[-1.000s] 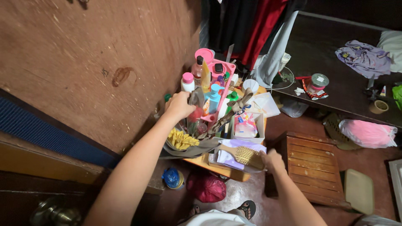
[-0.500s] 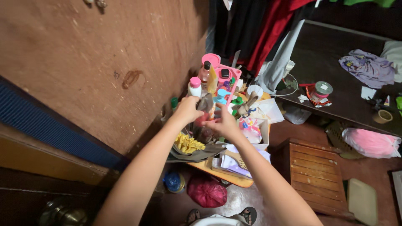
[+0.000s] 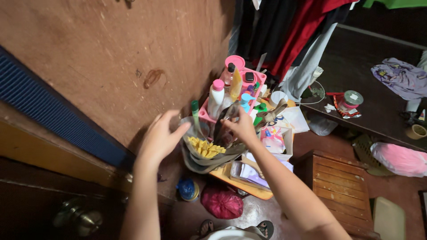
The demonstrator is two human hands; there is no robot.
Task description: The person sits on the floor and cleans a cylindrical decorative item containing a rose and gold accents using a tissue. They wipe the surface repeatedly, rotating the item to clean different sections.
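Note:
My left hand (image 3: 161, 138) reaches to the edge of a clear plastic bag (image 3: 192, 126) and pinches it between thumb and fingers. My right hand (image 3: 242, 127) comes from the other side and grips a dark glossy wrapper (image 3: 220, 126) next to that bag. Just below both hands, yellow pieces (image 3: 205, 148) lie in a grey cloth bundle (image 3: 202, 163). Behind the hands stands a pink basket (image 3: 257, 79) crowded with bottles, among them a white bottle with a pink cap (image 3: 216, 97). All of this sits on a small cluttered table against a brown wall.
Papers (image 3: 251, 173) and a small white box (image 3: 278, 140) lie by my right forearm. A wooden stool (image 3: 340, 182) stands to the right. On the floor are a dark red bag (image 3: 222, 202) and a blue object (image 3: 187, 189). Clothes (image 3: 307, 31) hang above, and a pink bag (image 3: 400, 160) lies at far right.
My right hand left the yellow brush by the papers and came up to the pile beside the left hand. My left hand shifted lower and leftward, from the bottles to the clear bag.

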